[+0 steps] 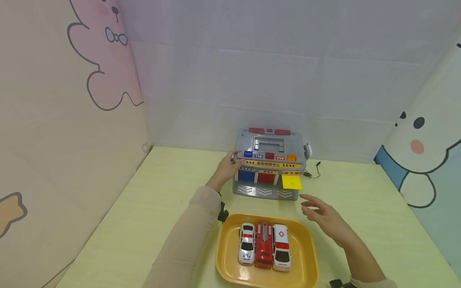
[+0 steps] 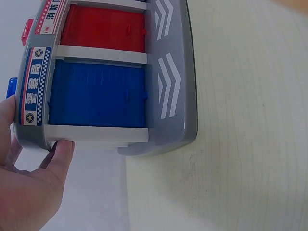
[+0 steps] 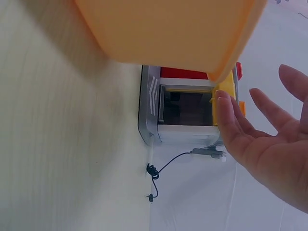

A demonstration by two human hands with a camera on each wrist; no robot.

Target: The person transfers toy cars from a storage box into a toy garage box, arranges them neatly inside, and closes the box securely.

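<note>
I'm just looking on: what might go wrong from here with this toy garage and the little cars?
The yellow door juts out, open, near the right hand, so a careless move could knock it.

The three toy cars sit close side by side in the tray; picking one up may nudge its neighbours.

The left hand holds only one corner of the toy garage, so a push elsewhere might turn it.

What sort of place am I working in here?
Probably a children's play area, perhaps just a set-up corner: there's a toy garage, toy cars in a yellow tray, and cartoon-printed walls.
</note>
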